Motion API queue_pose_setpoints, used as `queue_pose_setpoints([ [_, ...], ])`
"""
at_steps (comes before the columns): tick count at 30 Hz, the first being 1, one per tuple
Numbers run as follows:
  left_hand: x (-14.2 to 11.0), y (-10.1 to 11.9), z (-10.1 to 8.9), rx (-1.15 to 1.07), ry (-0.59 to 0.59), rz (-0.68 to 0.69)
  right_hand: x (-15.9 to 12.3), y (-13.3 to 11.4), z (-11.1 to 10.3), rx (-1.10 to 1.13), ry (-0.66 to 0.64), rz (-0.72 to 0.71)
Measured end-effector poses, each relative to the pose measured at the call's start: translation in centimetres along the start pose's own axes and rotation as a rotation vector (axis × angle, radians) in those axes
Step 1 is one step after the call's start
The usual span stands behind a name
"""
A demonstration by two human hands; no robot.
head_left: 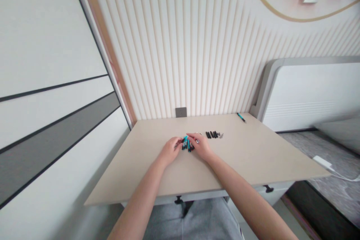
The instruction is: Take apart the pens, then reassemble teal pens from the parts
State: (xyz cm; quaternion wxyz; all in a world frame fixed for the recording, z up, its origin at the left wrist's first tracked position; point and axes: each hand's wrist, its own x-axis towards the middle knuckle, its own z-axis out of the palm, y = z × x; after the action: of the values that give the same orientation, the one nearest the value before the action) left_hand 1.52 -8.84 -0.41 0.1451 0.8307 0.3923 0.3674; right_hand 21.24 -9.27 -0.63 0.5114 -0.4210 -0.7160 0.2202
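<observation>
On the desk, several teal-and-black pen barrels (189,146) lie side by side between my hands. My left hand (170,150) is at their left side, its fingers curled and closed around a small dark piece too little to name. Coming from the right, my right hand (201,147) arches over the barrels with thumb and forefinger pinched at the upper end of a teal one. Small red and silver bits show under its palm, partly hidden. Right of that hand sits a row of short black pen parts (212,134), with small silver pieces (221,135) beside them.
A whole teal-and-black pen (241,117) lies near the desk's back right corner. The beige desk (135,168) meets a ribbed wall with a dark socket (181,112). A white cabinet stands left; a bed with a white charger (322,162) and cable is on the right.
</observation>
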Motion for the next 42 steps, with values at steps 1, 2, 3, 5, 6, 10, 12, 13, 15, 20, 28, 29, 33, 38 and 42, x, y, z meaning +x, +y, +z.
queue_pose_setpoints([
  [1, 0.0, 0.0, 0.0, 0.013, 0.014, -0.003, 0.1, 0.1, -0.1, -0.033, 0.018, 0.012],
  [2, 0.0, -0.1, -0.1, 0.027, 0.032, -0.008, 0.1, 0.2, -0.3, -0.071, 0.041, 0.024],
  [3, 0.1, -0.1, -0.1, 0.04, 0.052, -0.014, 0.2, 0.3, -0.4, -0.111, 0.065, 0.037],
  [5, 0.1, -0.2, -0.2, 0.06, 0.091, -0.029, 0.3, 0.5, -0.8, -0.183, 0.114, 0.07],
  [6, 0.1, -0.2, -0.3, 0.066, 0.104, -0.033, 0.3, 0.6, -0.9, -0.21, 0.133, 0.087],
  [10, 0.1, -0.3, -0.3, 0.09, 0.107, -0.019, 0.4, 0.8, -1.2, -0.269, 0.142, 0.132],
  [12, 0.1, -0.4, -0.4, 0.106, 0.107, -0.011, 0.4, 0.9, -1.2, -0.298, 0.121, 0.153],
  [13, 0.1, -0.5, -0.4, 0.115, 0.112, -0.011, 0.4, 0.9, -1.2, -0.32, 0.11, 0.169],
  [15, 0.2, -0.7, -0.4, 0.135, 0.137, -0.021, 0.3, 0.8, -1.3, -0.377, 0.084, 0.206],
  [20, 0.1, -1.7, -0.5, 0.193, 0.254, -0.113, 0.1, 0.4, -1.3, -0.489, 0.016, 0.192],
  [28, -0.1, -2.0, -0.5, 0.161, 0.183, -0.112, -0.3, -0.3, -0.7, -0.553, -0.062, 0.112],
  [29, -0.1, -1.9, -0.5, 0.153, 0.158, -0.097, -0.3, -0.2, -0.8, -0.575, -0.056, 0.126],
  [33, 0.0, -1.3, -0.4, 0.135, 0.055, -0.028, -0.1, 0.4, -1.9, -0.68, -0.006, 0.198],
  [38, -0.1, -1.1, -0.5, 0.136, 0.005, -0.001, -0.1, 0.6, -2.5, -0.71, 0.001, 0.232],
  [42, -0.2, -1.1, -0.7, 0.166, 0.016, -0.025, -0.2, 0.1, -1.9, -0.635, -0.111, 0.144],
])
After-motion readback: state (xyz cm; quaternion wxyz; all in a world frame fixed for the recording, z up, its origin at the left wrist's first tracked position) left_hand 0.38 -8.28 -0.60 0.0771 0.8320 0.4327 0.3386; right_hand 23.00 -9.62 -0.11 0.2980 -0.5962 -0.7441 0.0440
